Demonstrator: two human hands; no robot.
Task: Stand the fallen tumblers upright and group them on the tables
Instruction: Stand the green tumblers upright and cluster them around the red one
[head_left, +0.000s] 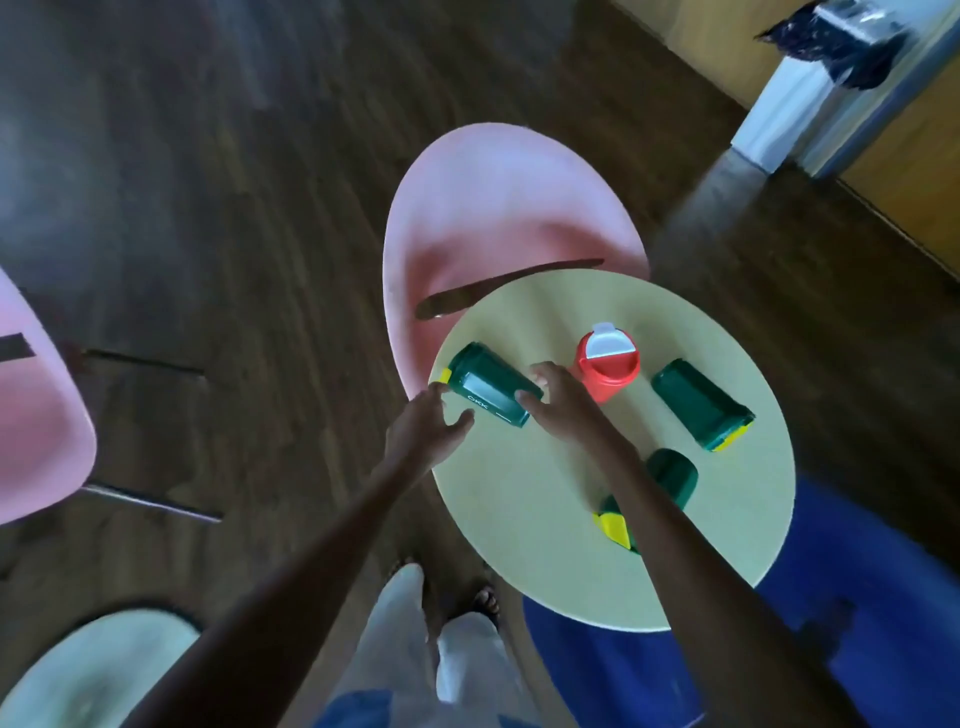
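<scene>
Seen from beside a round pale table (519, 519), a person stretches both bare arms toward a green tumbler (485, 384) lying on its side at the table's left edge, its yellow lid pointing outward near a pink chair (493, 208). The right hand (566, 402) grips the tumbler's base end, thumb and curled fingers (537, 371) clamped on it. The left hand (423, 423) hovers at the lid end with fingers apart; whether it touches cannot be told through the blur. Just beside the right hand a red tumbler (605, 371) with a white lid stands upright. A second green tumbler (698, 405) lies fallen toward the table's right side, and a third green tumbler (672, 470) lies partly hidden under the right forearm, its yellow lid toward the near edge
</scene>
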